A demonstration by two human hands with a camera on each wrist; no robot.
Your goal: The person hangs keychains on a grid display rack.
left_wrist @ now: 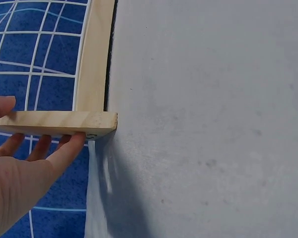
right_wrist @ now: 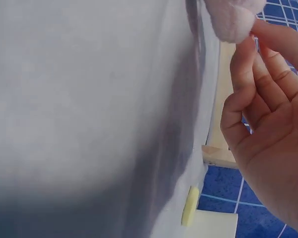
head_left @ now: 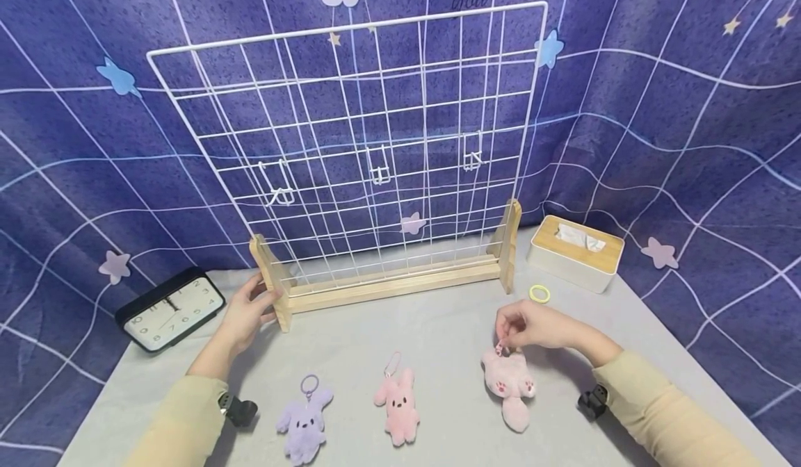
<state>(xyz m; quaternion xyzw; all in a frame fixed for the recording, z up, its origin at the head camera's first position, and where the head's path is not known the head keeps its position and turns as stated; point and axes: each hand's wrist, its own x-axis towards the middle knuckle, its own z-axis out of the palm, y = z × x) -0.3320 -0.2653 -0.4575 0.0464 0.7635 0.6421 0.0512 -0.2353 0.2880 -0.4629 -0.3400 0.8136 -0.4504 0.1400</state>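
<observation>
Pale-pink plush (head_left: 508, 370), pinched by its clasp (head_left: 499, 348) toward the counter's (head_left: 350, 349) right edge.
By the left edge sits a clock (head_left: 172, 312) with readable numerals. The left hand (head_left: 247, 312) grips the wooden upright (head_left: 273, 286) of a grid rack (head_left: 400, 287), apparently to steady it. A purple plush (head_left: 303, 431) and pink bunny (head_left: 401, 415) lie near the front edge, loops toward the rack, perhaps for easy pickup. The right hand's (head_left: 535, 324) pinch seems to leave the plush body free. A yellow ring (head_left: 530, 293) and tissue box (head_left: 569, 267) occupy the back right. The curtain (head_left: 626, 154) reads "unshine" and "You"; no brand is legible.
</observation>
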